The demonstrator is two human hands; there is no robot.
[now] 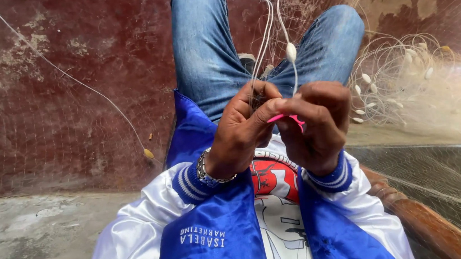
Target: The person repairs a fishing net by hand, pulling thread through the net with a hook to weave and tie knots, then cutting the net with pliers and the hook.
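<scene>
My left hand (241, 128) and my right hand (317, 124) meet close together above my lap, over my jeans (206, 53). The left hand's fingers pinch the white net cords (262, 36) where they come down from above. A small pink tool (291, 119) sticks out between the fingers of my right hand, which grips it. A white oval float (291, 52) hangs on a cord just above the right hand. A metal watch (208, 174) is on my left wrist.
A pile of fine fishing net with several white floats (400, 74) lies to the right. More mesh drapes over the dark red wall (68, 77). A wooden rail (419, 218) runs at the lower right. Grey concrete floor (32, 238) is at the lower left.
</scene>
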